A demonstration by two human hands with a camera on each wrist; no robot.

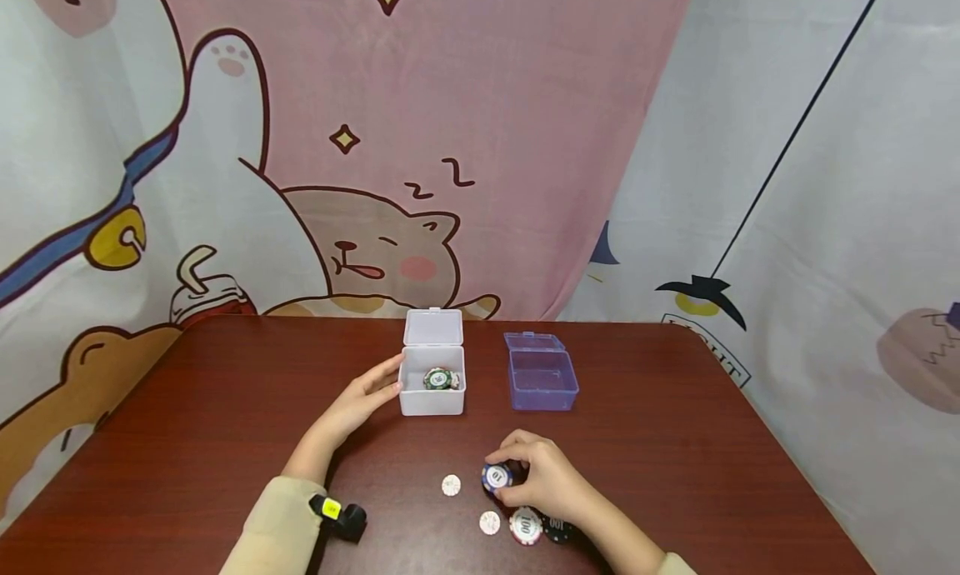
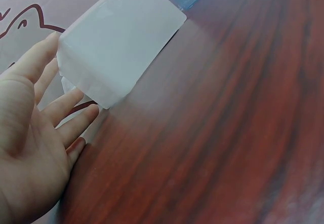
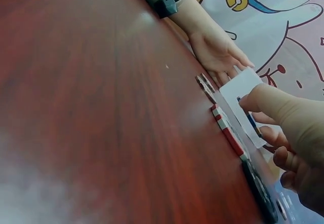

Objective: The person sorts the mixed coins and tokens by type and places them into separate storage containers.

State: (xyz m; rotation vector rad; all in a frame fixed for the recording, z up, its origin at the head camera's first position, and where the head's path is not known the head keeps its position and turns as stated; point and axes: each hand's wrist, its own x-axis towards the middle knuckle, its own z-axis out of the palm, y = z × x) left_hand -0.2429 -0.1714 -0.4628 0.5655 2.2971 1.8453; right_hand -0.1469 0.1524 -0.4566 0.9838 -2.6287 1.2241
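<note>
Cartoon curtains hang behind the dark red table (image 1: 225,408) I am watching. My right hand (image 1: 543,479) pinches a blue chip (image 1: 497,477) by its rim, tilted up off the wood near the loose chips (image 1: 525,525). I judge it small, stiff, light and rather slick, best taken edge to edge. My left hand (image 1: 360,400) lies flat-fingered against the side of the white box (image 1: 432,383), steadying it, forearm resting on the table; a green chip (image 1: 437,378) sits inside.
</note>
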